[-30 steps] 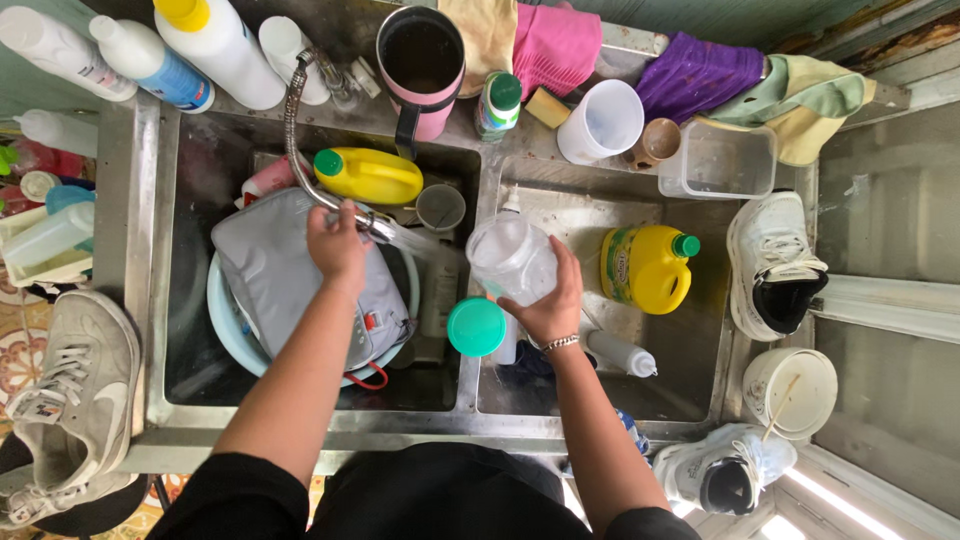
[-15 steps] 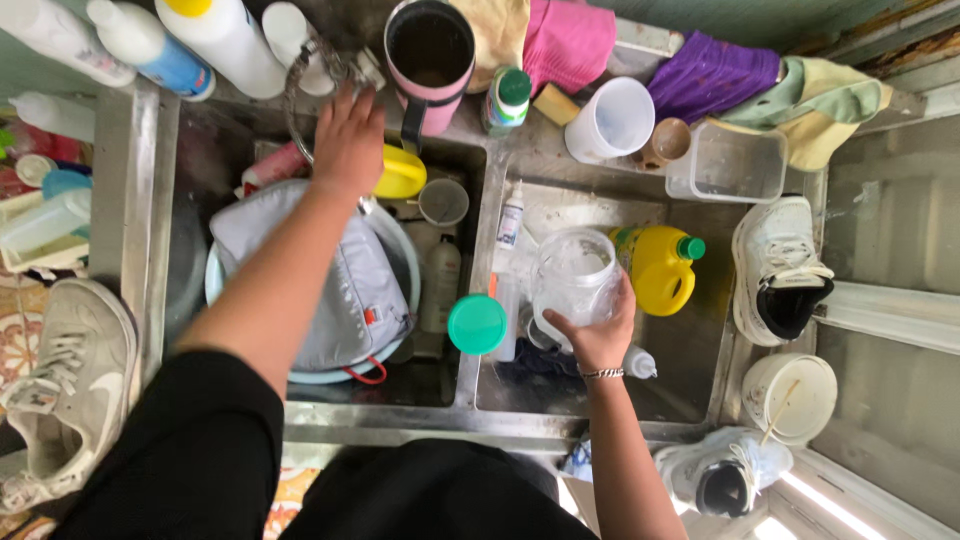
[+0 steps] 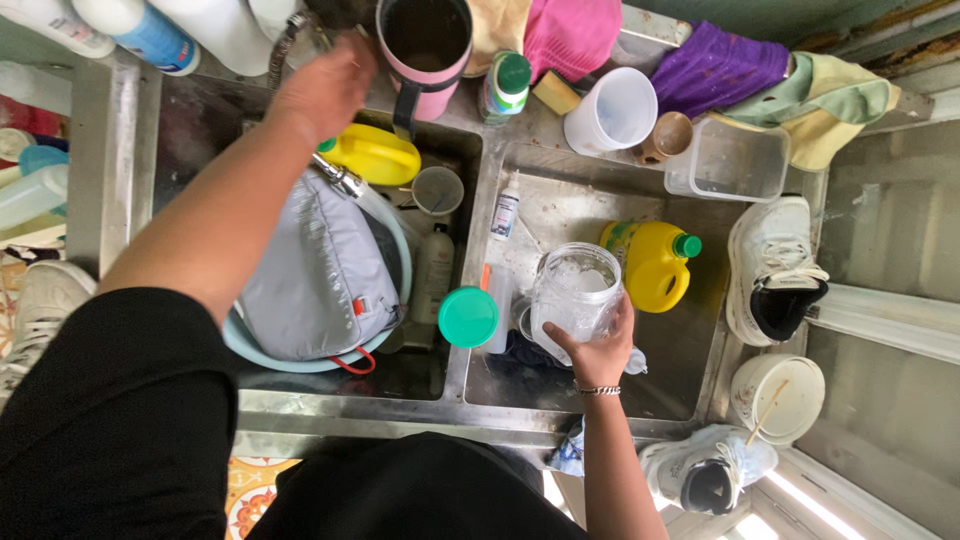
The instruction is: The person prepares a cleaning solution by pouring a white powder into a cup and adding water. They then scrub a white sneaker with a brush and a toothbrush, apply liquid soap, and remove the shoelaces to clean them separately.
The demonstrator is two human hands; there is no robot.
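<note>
The clear plastic jar, judged light and wet-slippery, is gripped around its side by the right hand over the right sink basin.

Relative to the clear glass jar in the right basin: bare steel lies open behind it. The yellow jug blocks just beside its right; the green lid occupies the divider to its left.
</note>
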